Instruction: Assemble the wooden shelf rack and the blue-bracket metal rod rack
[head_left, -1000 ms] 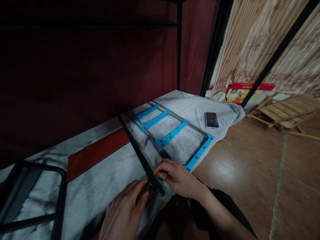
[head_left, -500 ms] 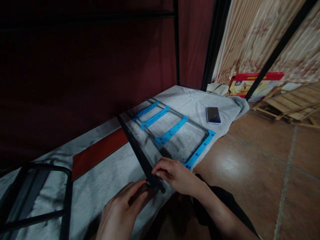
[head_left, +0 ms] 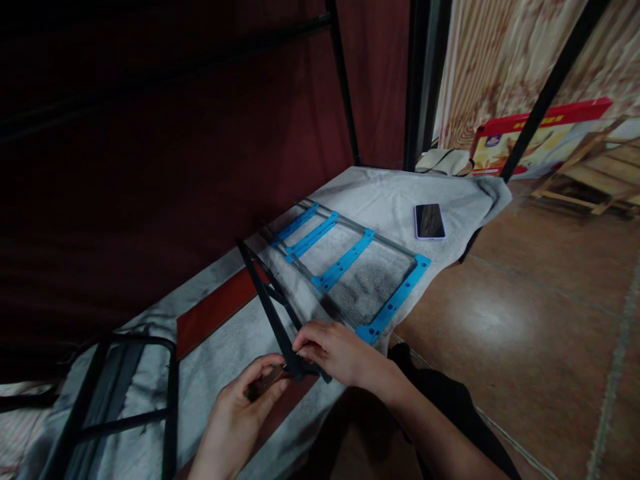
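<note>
Left hand (head_left: 227, 413) in the head view pinches a small thin thing (head_left: 271, 381) at the near end of a black frame (head_left: 268, 309). The right hand (head_left: 343, 353) has bent fingers touching that end, but it is too dim to tell if they grip. The frame sits over the grey cloth (head_left: 383, 185), between a red board (head_left: 220, 307) and a rack (head_left: 345, 261) with 4 blue bars
</note>
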`<state>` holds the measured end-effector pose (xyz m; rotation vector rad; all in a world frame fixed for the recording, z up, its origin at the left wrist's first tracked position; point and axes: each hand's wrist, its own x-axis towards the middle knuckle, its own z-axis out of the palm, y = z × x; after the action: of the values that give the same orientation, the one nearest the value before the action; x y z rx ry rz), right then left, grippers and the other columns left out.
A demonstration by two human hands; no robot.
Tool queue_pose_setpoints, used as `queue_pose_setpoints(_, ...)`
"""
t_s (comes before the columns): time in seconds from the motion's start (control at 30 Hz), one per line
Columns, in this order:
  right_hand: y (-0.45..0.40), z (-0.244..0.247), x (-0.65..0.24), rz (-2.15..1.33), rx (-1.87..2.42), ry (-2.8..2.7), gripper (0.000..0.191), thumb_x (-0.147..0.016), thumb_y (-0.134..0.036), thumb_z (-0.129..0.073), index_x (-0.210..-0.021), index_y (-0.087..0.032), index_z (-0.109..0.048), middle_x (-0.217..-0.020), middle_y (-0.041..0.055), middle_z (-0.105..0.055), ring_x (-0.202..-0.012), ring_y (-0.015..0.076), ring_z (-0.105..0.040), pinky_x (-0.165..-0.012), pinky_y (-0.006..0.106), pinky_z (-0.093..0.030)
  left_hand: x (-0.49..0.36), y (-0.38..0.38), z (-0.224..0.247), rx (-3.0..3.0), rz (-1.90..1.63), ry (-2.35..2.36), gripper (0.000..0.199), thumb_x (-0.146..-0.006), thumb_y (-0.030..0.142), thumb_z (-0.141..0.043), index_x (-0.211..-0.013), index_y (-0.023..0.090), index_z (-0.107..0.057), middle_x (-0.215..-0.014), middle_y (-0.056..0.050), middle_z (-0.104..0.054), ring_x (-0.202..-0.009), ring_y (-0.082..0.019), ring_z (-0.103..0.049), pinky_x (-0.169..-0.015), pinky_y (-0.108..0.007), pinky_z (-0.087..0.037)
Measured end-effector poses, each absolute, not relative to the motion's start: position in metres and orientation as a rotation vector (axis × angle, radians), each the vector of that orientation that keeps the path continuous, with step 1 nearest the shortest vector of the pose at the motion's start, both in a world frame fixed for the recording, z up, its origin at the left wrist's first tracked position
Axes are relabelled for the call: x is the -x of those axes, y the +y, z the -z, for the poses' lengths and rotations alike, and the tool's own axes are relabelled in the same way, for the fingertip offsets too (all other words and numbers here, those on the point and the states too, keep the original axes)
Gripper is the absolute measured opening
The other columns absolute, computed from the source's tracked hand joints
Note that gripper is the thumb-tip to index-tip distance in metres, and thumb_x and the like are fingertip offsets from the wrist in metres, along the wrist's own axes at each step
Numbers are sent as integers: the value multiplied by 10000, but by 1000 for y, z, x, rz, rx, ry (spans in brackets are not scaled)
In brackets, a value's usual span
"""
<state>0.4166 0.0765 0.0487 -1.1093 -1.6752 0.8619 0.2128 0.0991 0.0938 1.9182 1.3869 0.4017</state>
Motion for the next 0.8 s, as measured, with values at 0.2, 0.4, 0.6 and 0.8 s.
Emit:
queue_pose_setpoints(0.2, 73, -52, -418, -808, 1146, -1726, 184, -920, -103, -458, -945, -197, -615, -970, 19, -637, -886, 129, -596, -791, 229, -421, -219, 96, -101, -1967, -427, 1441, 296, -711, 425, -706, -904, 202, -707, -840, -16, -719, -818, -183, -661, -747, -244, -526)
queue_pose_setpoints(0.4, 67, -55, -421, -702, 1135, -1772, 180, -942, -103, -429, -961, -187, -586, -953, 23, -609, -820, 123, -570, -739, 229, -402, -221, 94, -103, -1973, -442, 1473, 333, -686, 444, -721, -912, 199, -722, -832, -27, -726, -798, -192, -672, -732, -261, -543)
queue_pose_setpoints(0.6, 68, -53, -424, -711, 1131, -1762, 183, -924, -79, -443, -946, -195, -583, -932, 12, -603, -802, 118, -565, -701, 225, -387, -224, 94, -106, -1909, -430, 1520, 359, -656, 438, -745, -921, 196, -736, -867, -42, -747, -834, -214, -689, -771, -279, -552)
queue_pose_setpoints(0.8, 67, -55, -424, -677, 1201, -1810, 202, -924, -82, -444, -989, -209, -587, -961, 10, -615, -763, 115, -579, -650, 226, -386, -225, 93, -106, -1957, -393, 1546, 347, -680, 433, -735, -934, 196, -722, -831, -27, -738, -818, -198, -683, -785, -275, -548)
